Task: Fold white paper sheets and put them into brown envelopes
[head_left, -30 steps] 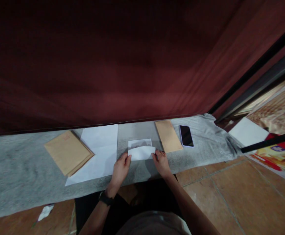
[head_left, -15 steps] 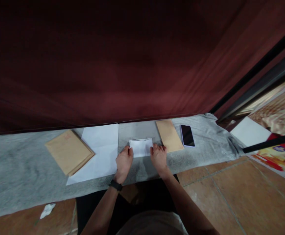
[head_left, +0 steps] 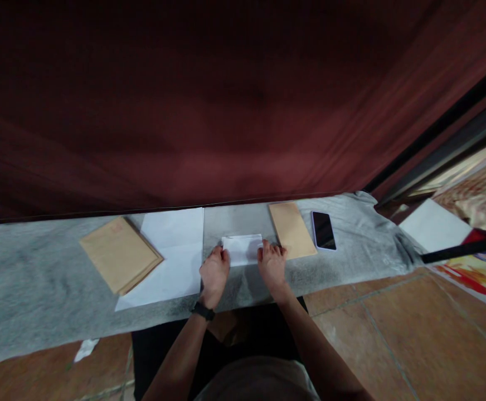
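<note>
A small folded sheet of white paper (head_left: 243, 250) lies on the grey cloth in front of me, its long side across my view. My left hand (head_left: 215, 271) is closed on its left end, thumb along the edge. At the right end my right hand (head_left: 272, 264) grips the paper, with its outer fingers close to a brown envelope (head_left: 293, 229). Larger white sheets (head_left: 180, 250) lie left of my left hand, partly under a stack of brown envelopes (head_left: 120, 253).
A phone (head_left: 324, 230) lies right of the single envelope. Grey cloth (head_left: 29, 278) covers the narrow surface, which ends at a dark red curtain (head_left: 226, 161) behind. A white scrap (head_left: 86, 349) is on the tiled floor. Colourful packaging (head_left: 481, 273) stands at the right.
The folded paper's top layer lies flatter than before, and both hands remain at its ends. The whole view has shifted slightly.
</note>
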Available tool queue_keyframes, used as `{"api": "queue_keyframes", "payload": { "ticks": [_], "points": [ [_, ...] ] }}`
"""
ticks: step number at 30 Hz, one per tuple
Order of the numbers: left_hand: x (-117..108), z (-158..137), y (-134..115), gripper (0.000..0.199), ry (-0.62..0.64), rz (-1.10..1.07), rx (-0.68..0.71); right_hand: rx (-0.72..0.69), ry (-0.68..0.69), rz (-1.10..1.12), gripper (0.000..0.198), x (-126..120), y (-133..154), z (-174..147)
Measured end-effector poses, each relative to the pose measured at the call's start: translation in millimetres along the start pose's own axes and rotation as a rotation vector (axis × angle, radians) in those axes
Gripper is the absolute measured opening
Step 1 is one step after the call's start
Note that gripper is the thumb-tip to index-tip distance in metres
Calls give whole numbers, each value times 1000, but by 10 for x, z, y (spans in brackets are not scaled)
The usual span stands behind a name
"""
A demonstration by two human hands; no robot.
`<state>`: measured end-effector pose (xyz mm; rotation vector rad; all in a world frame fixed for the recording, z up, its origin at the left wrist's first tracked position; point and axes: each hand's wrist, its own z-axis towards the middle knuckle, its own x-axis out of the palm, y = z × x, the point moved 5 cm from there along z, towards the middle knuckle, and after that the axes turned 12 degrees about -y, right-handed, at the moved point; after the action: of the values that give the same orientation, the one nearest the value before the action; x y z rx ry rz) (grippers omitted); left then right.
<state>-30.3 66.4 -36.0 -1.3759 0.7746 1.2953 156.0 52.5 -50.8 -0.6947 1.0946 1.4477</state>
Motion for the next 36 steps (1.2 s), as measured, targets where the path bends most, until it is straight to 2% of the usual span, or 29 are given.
{"api": "queue_keyframes", "payload": {
  "ticks": [17, 22, 26, 36],
  "points": [
    [37, 22, -56, 35, -16, 68, 82, -4, -3, -20, 33, 25, 25, 85],
    [61, 28, -59, 35, -13, 63, 118, -137, -84, 129, 41, 24, 181, 28],
    [65, 35, -51, 35, -2, 71, 119, -243, -25, 219, 49, 133, 339, -114],
    [78, 35, -53, 38, -32, 96, 118, -207, 33, 132, 55, 286, 339, -255]
  ]
}}
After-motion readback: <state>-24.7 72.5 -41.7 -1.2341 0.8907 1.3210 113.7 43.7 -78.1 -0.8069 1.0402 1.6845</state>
